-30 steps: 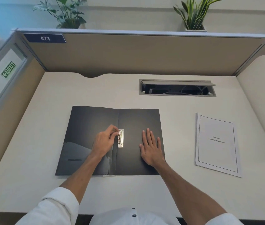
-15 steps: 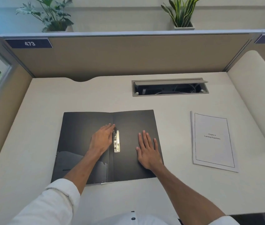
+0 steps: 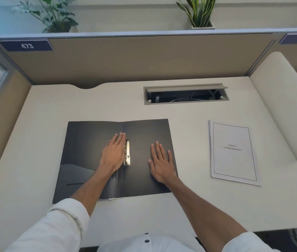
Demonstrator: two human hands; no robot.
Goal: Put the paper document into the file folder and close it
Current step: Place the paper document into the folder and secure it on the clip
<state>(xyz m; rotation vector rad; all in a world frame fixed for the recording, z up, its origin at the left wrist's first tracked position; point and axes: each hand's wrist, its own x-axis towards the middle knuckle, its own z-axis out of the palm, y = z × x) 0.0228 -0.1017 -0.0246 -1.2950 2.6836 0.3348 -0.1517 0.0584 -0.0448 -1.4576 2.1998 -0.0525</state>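
A black file folder [image 3: 87, 142] lies open and flat on the desk in front of me. A metal clip [image 3: 127, 153] runs along its spine. My left hand [image 3: 114, 153] rests flat on the left flap, its edge against the clip. On the right flap my right hand [image 3: 161, 161] lies flat with fingers spread. Neither hand holds anything. The paper document [image 3: 233, 151], a white stapled sheaf with a framed title page, lies on the desk to the right of the folder, apart from both hands.
The beige desk [image 3: 189, 206] is boxed in by partition walls at the back and sides. An open cable tray [image 3: 186, 95] is set into the desk behind the folder. Two potted plants [image 3: 53, 17] stand beyond the back wall.
My left fingers, pinched at the clip a second ago, now lie flat beside it. The right hand stays put. The view has shifted slightly with my head.
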